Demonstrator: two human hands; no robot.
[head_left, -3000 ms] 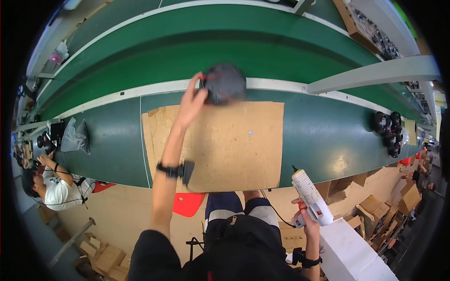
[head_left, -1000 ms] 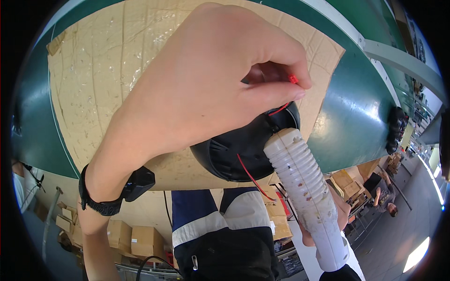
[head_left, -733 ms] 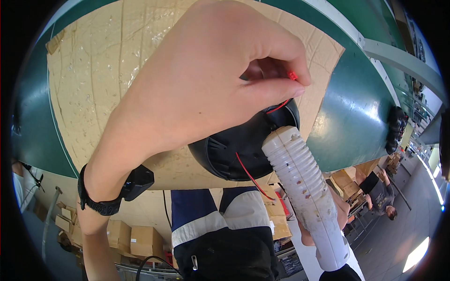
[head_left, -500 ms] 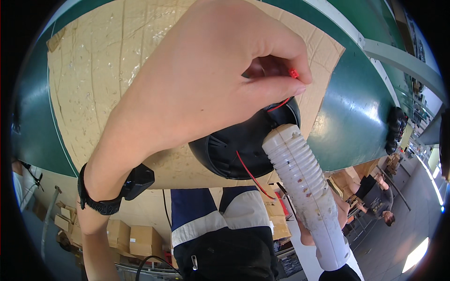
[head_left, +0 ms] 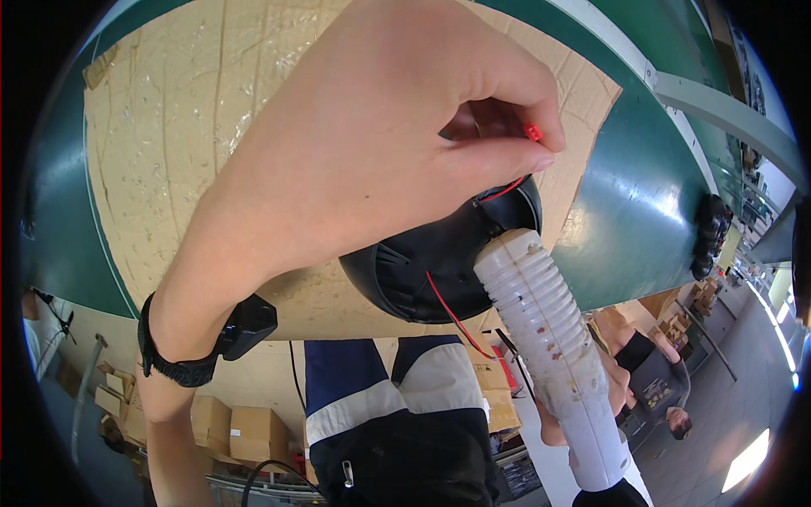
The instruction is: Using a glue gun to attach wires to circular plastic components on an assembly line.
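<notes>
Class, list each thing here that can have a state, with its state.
Left hand: closed in a pinch
Red plug: pinched in left hand
Right hand: gripping, partly hidden
Glue gun: held in right hand, tilted
Black bowl: open upward
Lower red wire: hanging over bowl rim
Cardboard sheet: flat, creased

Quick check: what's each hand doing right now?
Left hand: closed, pinching a small red connector.
Right hand: closed around a white ribbed tool, partly hidden behind it.

Brown cardboard boxes (head_left: pixel 260 435) sit at lower left, a co-worker (head_left: pixel 667 384) in grey at right.
</notes>
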